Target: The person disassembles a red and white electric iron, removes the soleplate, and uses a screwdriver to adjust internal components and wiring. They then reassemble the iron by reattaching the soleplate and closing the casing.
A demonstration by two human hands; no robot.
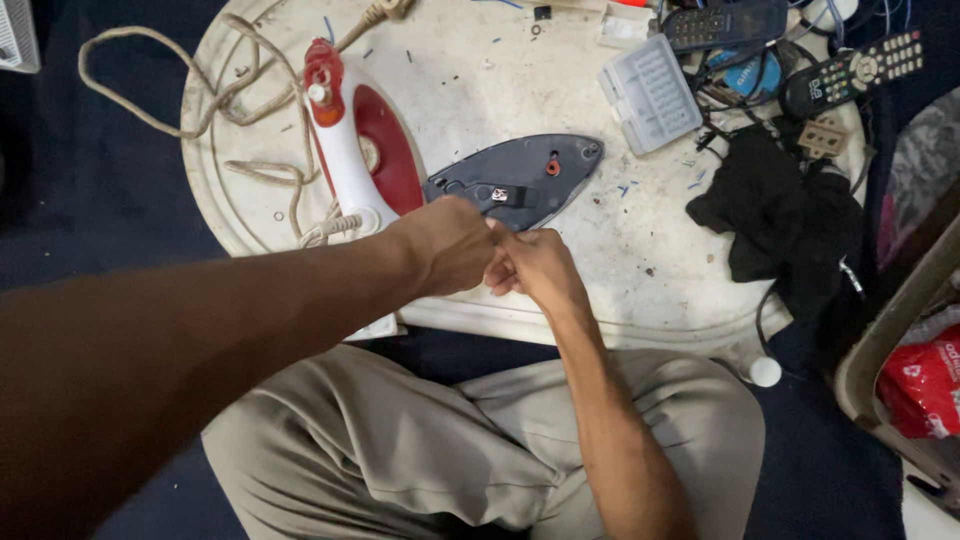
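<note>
Both hands meet fist to fist at the near edge of the round, scuffed white tabletop (660, 300): the left hand (455, 243) and the right hand (530, 265) each have their grip curled tight together, seemingly pinching something too small to make out, just in front of the grey, boat-shaped plastic iron base (520, 180) that lies flat beside the upright red-and-white iron body (345, 150). If the pinch slips, I judge a tiny part could drop off the edge onto the khaki-trousered lap (420, 440) or dark floor (120, 200) and be lost. A sudden jerk might also knock the iron body over or snag its frayed beige cord (200, 110).
</note>
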